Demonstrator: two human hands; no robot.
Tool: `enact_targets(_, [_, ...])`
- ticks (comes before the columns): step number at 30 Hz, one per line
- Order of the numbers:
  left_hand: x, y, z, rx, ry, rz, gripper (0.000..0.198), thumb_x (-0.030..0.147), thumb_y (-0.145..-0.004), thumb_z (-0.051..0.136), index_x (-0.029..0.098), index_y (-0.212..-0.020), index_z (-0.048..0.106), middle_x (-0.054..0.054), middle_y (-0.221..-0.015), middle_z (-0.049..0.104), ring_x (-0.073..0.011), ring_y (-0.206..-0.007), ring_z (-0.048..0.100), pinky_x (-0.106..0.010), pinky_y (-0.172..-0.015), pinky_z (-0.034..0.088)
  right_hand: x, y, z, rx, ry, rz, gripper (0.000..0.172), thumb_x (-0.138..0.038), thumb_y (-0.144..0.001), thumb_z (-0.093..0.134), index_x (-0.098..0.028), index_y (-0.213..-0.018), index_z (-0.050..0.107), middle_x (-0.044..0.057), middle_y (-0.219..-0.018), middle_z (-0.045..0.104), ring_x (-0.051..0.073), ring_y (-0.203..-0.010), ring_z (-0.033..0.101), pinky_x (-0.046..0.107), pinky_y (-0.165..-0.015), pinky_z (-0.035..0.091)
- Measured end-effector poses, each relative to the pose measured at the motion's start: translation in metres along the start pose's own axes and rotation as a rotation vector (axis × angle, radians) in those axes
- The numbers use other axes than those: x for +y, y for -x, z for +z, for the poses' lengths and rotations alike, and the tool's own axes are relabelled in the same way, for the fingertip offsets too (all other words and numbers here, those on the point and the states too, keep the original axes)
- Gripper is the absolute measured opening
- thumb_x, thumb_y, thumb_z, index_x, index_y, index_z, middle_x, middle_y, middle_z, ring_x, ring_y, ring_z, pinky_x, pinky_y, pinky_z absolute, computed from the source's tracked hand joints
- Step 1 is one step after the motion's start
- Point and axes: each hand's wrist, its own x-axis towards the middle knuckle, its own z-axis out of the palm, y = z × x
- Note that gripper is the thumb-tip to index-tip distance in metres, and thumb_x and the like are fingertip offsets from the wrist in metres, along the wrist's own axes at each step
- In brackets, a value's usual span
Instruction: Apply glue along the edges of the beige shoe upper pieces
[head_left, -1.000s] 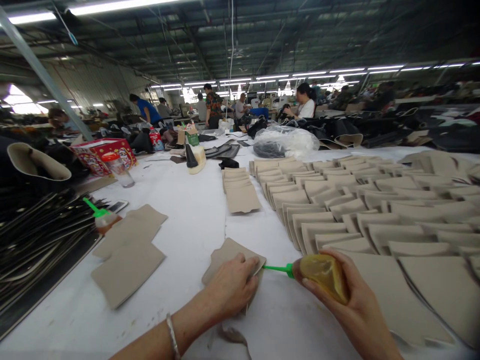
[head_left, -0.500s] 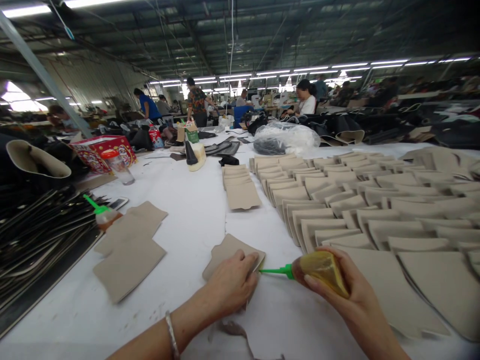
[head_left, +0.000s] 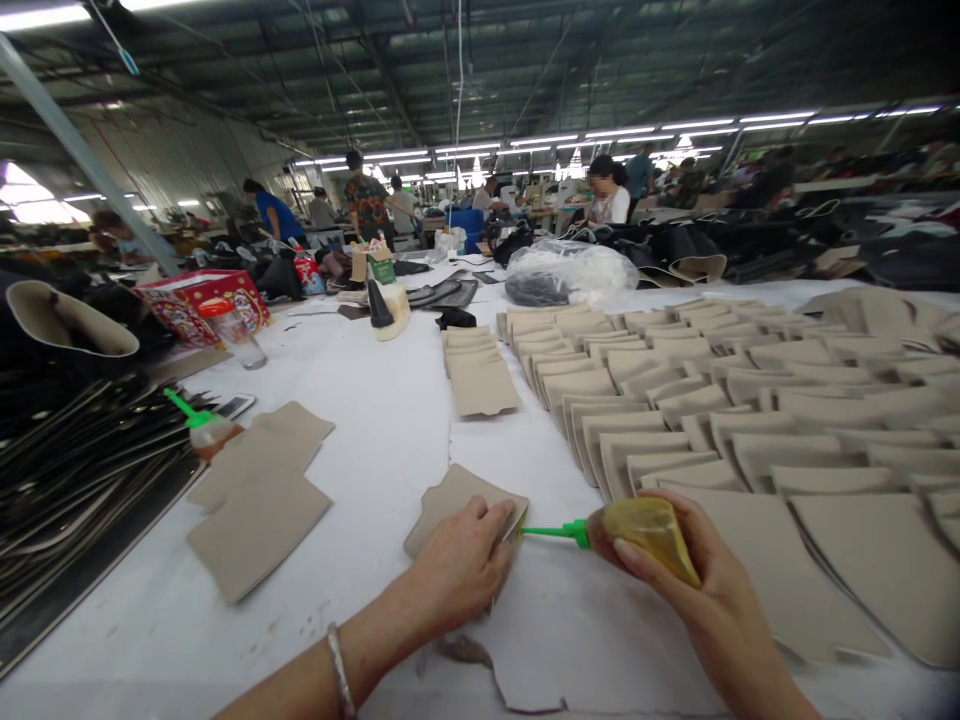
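Item one: glue bottle [head_left: 646, 527], amber, soft-sided, with a green nozzle [head_left: 551, 532]. I am seeing it lying sideways in my right hand [head_left: 694, 590], whose fingers [head_left: 637, 560] are wrapping closed around its body, near the front edge of the surface [head_left: 375, 400]. The nozzle is pointing left, its tip touching or just beside the right edge of the tan piece [head_left: 450, 500].

Item two: that tan piece, flat and notched. My left hand [head_left: 461, 565] is pressing down on its near part, fingers [head_left: 491, 520] lying curled over it, holding it flat against the white cover rather than pinching it. A bangle [head_left: 339, 672] is sitting on that wrist.

Item three: overlapping rows of tan pieces [head_left: 675, 400], fanning across the right half of the surface toward the far edge, with a short separate stack [head_left: 480, 375] lying left of them.

Item four: two loose tan sheets [head_left: 259, 500] lying toward the left edge, a second green-nozzled bottle [head_left: 202, 425] resting beside them, and a phone [head_left: 236, 405] just beyond.

Item five: dark strips [head_left: 67, 470] piling along the left edge.

Item six: a red printed box [head_left: 202, 300] and a clear jar [head_left: 240, 335] standing toward the far left corner; a clear plastic bag [head_left: 570, 272] sitting at the far edge.

Item seven: other people [head_left: 607, 195] working well beyond the surface.
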Motion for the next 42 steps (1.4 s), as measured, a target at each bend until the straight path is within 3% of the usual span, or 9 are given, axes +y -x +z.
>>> enact_targets(6, [0.000,0.000,0.000,0.006,-0.005,-0.013,0.044,0.026,-0.090,0.032,0.025,-0.131,0.049,-0.007,-0.101,0.057,-0.0248,-0.090,0.061,-0.036,-0.079,0.047,0.002,0.008,0.003,-0.034,0.014,0.029,0.062,-0.059,-0.076,0.072,-0.022,-0.120,0.048,0.004,-0.107,0.060,0.024,-0.093,0.060,0.027,-0.080,0.047])
enact_targets(11, [-0.001,-0.001,0.000,-0.003,-0.019,-0.011,0.044,0.025,-0.089,0.033,0.025,-0.131,0.049,-0.006,-0.100,0.057,-0.0238,-0.089,0.061,-0.034,-0.079,0.046,-0.003,0.019,0.005,-0.180,-0.071,0.094,0.060,-0.056,-0.079,0.071,-0.021,-0.121,0.046,0.004,-0.100,0.063,0.024,-0.089,0.062,0.027,-0.077,0.050])
enact_targets(16, [-0.002,0.001,0.000,0.007,-0.026,-0.007,0.044,0.026,-0.090,0.032,0.025,-0.132,0.048,-0.006,-0.101,0.057,-0.0232,-0.088,0.061,-0.034,-0.078,0.046,-0.004,0.017,0.005,-0.096,-0.034,0.055,0.060,-0.055,-0.078,0.072,-0.021,-0.120,0.047,0.004,-0.102,0.062,0.023,-0.089,0.062,0.026,-0.078,0.050])
enact_targets(22, [-0.001,0.001,0.001,0.013,-0.023,-0.013,0.044,0.027,-0.089,0.033,0.025,-0.131,0.048,-0.006,-0.103,0.057,-0.0243,-0.089,0.062,-0.036,-0.079,0.047,-0.011,0.030,0.009,-0.185,-0.106,0.101,0.058,-0.053,-0.078,0.071,-0.021,-0.120,0.048,0.004,-0.103,0.062,0.023,-0.090,0.061,0.023,-0.076,0.050])
enact_targets(31, [0.000,0.001,0.001,0.002,-0.001,-0.025,0.044,0.027,-0.090,0.033,0.023,-0.131,0.049,-0.006,-0.105,0.057,-0.0224,-0.091,0.061,-0.033,-0.083,0.046,-0.001,0.034,0.007,-0.237,-0.083,0.071,0.059,-0.052,-0.080,0.072,-0.023,-0.124,0.045,0.004,-0.110,0.060,0.023,-0.096,0.060,0.022,-0.079,0.050])
enact_targets(36, [0.001,0.001,0.001,-0.003,0.021,-0.029,0.046,0.027,-0.090,0.033,0.021,-0.133,0.047,-0.007,-0.107,0.057,-0.0234,-0.094,0.060,-0.034,-0.085,0.045,-0.009,0.037,0.011,-0.093,-0.055,0.055,0.058,-0.055,-0.078,0.072,-0.022,-0.119,0.048,0.004,-0.102,0.061,0.022,-0.087,0.062,0.024,-0.077,0.051])
enact_targets(42, [-0.001,0.001,0.003,-0.005,0.033,-0.039,0.048,0.028,-0.091,0.033,0.021,-0.137,0.045,-0.007,-0.106,0.057,-0.0223,-0.093,0.060,-0.033,-0.084,0.045,-0.007,0.042,0.010,-0.201,-0.102,0.086,0.058,-0.052,-0.080,0.072,-0.023,-0.123,0.045,0.004,-0.110,0.060,0.023,-0.097,0.060,0.023,-0.078,0.050])
